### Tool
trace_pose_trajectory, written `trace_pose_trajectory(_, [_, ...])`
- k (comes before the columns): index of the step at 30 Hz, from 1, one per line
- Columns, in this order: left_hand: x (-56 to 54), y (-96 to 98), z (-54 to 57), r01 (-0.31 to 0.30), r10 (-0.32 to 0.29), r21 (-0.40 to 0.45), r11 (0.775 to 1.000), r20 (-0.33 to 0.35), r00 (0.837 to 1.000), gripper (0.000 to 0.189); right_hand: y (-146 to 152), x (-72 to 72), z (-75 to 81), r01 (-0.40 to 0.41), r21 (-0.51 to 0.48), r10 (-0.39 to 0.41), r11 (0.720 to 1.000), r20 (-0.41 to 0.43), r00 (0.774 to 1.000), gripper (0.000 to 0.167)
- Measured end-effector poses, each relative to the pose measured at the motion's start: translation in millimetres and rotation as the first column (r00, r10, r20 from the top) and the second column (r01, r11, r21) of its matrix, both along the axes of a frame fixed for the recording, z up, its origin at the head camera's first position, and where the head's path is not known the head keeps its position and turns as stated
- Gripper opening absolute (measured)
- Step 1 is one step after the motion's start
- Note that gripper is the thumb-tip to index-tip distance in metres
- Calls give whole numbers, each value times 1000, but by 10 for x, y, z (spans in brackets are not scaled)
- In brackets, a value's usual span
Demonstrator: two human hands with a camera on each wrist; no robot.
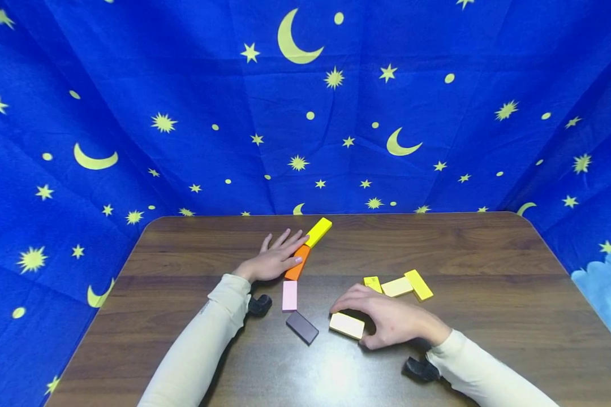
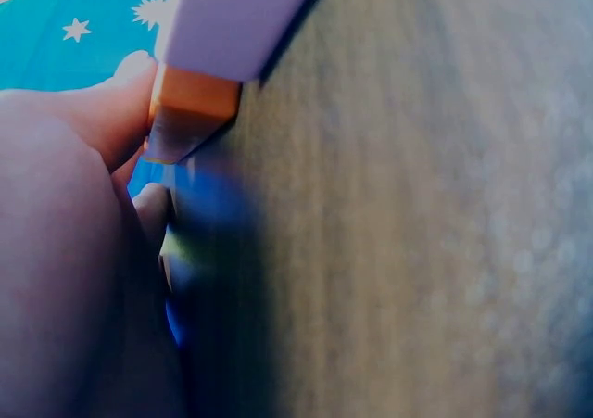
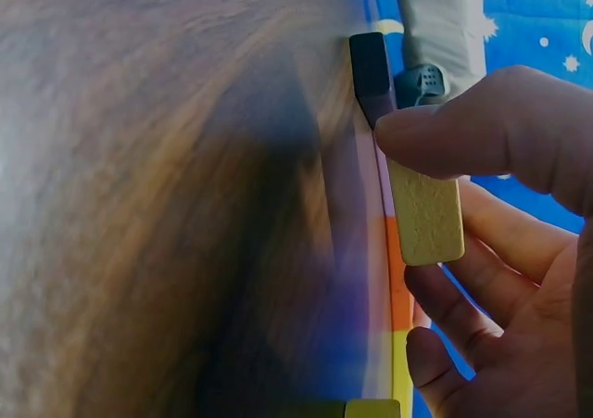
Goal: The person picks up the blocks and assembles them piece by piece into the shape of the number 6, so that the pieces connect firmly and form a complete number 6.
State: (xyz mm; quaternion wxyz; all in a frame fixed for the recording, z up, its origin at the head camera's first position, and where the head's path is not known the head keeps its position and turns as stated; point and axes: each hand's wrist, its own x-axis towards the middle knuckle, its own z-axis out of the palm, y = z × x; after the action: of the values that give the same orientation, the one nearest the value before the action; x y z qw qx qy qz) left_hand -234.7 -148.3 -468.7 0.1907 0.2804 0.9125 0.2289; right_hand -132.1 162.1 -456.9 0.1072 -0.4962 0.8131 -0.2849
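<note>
The left hand (image 1: 271, 263) is stretched flat, its back upward and its straight fingers pointing to the far edge of the table (image 1: 489, 271). Its thumb touches the orange block (image 1: 296, 270) without grasping it. The right hand (image 1: 389, 319) is arched and pinches the cream block (image 1: 347, 326) between thumb and fingers. This block is well apart from the far edge, near the dark block (image 1: 302, 328). The pink block (image 1: 289, 296) lies between the dark and orange ones.
</note>
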Motion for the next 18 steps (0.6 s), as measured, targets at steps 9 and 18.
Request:
trace_pose_trajectory(9, [-7, -1, -9, 10, -10, 6, 1000, -9, 1000, 62, -62, 16, -18, -47, 16, 47, 999, 7, 999, 67])
trace_pose_trajectory(18, [-11, -2, -17, 3, -3, 8, 1000, -3, 1000, 62, -92, 37, -17, -78, 35, 77, 996, 47, 996, 68])
